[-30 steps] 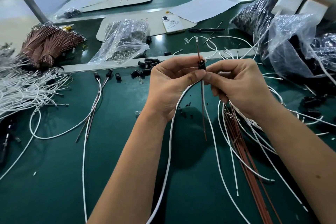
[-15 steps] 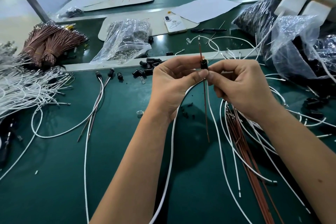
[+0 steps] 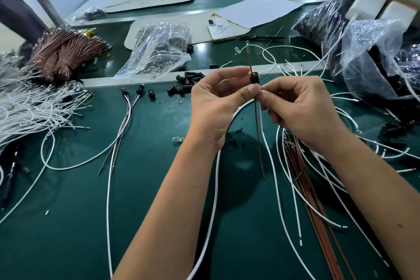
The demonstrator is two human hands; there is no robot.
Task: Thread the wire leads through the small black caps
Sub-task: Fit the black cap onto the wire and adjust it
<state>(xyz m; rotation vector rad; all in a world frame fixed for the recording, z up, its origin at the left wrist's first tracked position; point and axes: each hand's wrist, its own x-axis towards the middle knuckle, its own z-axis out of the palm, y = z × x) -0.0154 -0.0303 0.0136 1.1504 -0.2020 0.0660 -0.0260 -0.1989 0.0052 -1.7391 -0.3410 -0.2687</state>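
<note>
A small black cap is held upright above the green table. My left hand pinches it between thumb and fingertips. A brown wire lead runs through the cap, its upper end sticking out above. My right hand pinches the leads just under the cap. A white wire lead hangs down from the same spot beside the brown one. Loose black caps lie in a small pile behind my left hand.
Finished capped wires lie left of centre. White wire bundles and brown wire bundles fill the left. Loose brown wires and white wires lie under my right arm. Plastic bags and a phone sit behind.
The brown lead has slid further up through the cap, so more of it shows above. Both hands stay together at the cap.
</note>
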